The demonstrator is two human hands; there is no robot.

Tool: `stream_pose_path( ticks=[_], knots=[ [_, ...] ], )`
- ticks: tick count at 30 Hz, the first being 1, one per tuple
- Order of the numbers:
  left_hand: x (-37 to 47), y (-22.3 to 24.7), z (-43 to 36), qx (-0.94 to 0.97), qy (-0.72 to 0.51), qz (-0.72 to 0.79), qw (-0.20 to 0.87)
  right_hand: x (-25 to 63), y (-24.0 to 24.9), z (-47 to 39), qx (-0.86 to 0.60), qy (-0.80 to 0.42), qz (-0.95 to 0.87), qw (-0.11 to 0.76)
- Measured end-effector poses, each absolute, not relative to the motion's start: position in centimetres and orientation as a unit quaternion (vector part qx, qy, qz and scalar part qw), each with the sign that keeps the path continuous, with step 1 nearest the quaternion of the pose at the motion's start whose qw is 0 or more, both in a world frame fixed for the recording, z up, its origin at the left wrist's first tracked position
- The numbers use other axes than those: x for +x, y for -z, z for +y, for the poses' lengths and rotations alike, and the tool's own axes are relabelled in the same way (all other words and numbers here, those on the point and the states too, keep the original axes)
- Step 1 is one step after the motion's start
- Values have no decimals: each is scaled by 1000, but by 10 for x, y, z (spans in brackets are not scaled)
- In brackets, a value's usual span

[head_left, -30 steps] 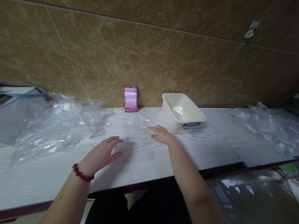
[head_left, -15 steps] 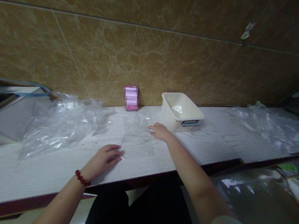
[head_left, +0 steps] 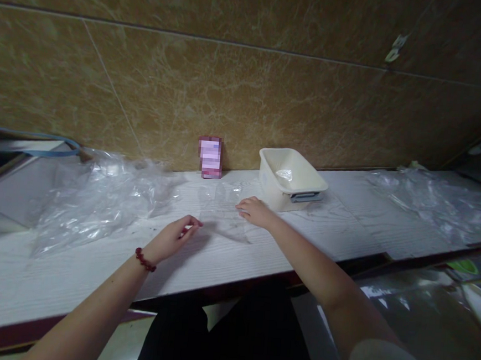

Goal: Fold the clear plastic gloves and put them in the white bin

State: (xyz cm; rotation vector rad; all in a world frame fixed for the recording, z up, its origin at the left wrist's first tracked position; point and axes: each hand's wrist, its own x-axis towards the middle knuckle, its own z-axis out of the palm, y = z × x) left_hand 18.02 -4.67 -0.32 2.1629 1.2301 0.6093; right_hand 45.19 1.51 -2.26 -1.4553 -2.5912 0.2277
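A clear plastic bag (head_left: pixel 223 217) lies on the white wood-grain tabletop, its near edge lifted off the surface. My left hand (head_left: pixel 176 236), with a red bead bracelet at the wrist, pinches the near left corner of that bag between thumb and forefinger. On the bag's right side rests my right hand (head_left: pixel 255 210), fingers loosely stretched out and touching the film. Just beyond this hand stands a cream plastic bin (head_left: pixel 271 190) with a grey handle; a small piece of clear plastic (head_left: pixel 286 176) lies inside it.
A heap of clear plastic bags (head_left: pixel 110 197) covers the left of the tabletop (head_left: pixel 133 274), beside a white box (head_left: pixel 6 192). More clear bags (head_left: pixel 438 204) lie at the right. A phone-like device (head_left: pixel 211 156), its screen blurred, leans on the brown tiled wall (head_left: pixel 230 96).
My left hand has moved away from me and closed on the bag's corner, raising its near edge. My right hand has stayed nearly still on the bag.
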Motion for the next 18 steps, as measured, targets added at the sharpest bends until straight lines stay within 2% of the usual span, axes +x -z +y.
stream_pose_path(
  ticks=[6, 13, 18],
  knots=[
    [197, -9, -16, 735, -303, 483, 366, 457, 21, 14, -455, -77, -883, 87],
    [206, -27, 16, 746, -302, 507, 309, 470, 0, 5, -396, -67, -915, 23],
    [208, -22, 42, 717, -314, 523, 338, 467, 1, 2, -392, -60, -917, 34]
  ],
)
